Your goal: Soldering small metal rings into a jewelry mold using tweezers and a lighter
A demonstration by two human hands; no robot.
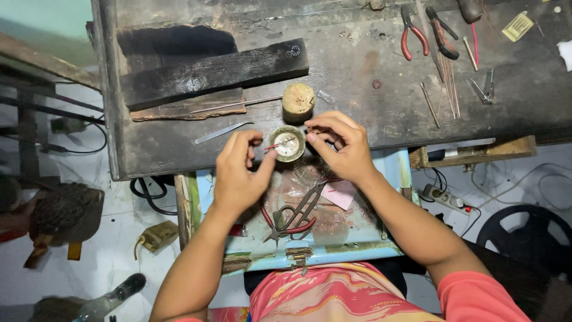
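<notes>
My left hand pinches a thin red-handled brush whose tip reaches into a small round metal dish of whitish paste at the front edge of the dark workbench. My right hand is just right of the dish, fingers pinched on a tiny piece that is too small to make out. A short wooden cylinder stands just behind the dish.
Scissors with red handles lie in the open light-blue drawer below my hands. A charred wooden block, a flat metal file, pliers, cutters and thin rods lie on the bench.
</notes>
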